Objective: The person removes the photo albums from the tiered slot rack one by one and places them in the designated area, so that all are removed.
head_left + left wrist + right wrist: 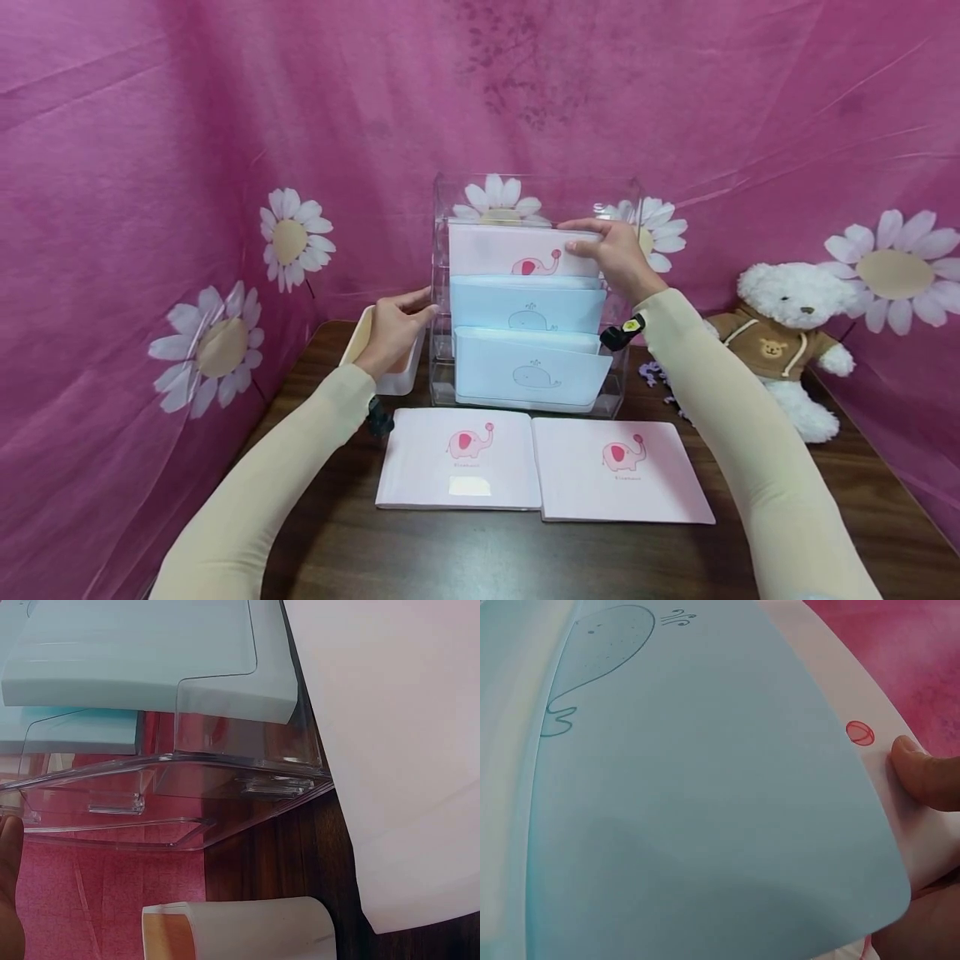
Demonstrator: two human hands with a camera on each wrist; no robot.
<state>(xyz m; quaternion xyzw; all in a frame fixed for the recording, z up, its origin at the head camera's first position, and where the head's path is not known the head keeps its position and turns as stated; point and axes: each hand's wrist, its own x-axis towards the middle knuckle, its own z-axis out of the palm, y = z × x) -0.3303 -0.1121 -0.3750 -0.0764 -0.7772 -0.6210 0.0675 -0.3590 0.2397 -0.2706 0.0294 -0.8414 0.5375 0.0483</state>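
A clear rack (442,250) stands upright on the table. In its top tier is a pink elephant booklet (487,248), whose upper right corner the right hand (617,257) pinches, thumb in front. Blue whale booklets (480,304) fill the middle tier, and pale whale booklets (487,362) lean in the lowest one. The left hand (393,333) touches the rack's left side with its fingertips, thumb extended. In the right wrist view the right thumb (926,774) presses the pink booklet (885,735) behind a blue one (727,787).
Two pink elephant booklets (427,475) (592,492) lie side by side before the rack. A white bin (401,382) stands to its left. To the right sit a white teddy bear (798,300) in a brown hoodie and a small purple item (651,373). A pink curtain (360,125) hangs behind.
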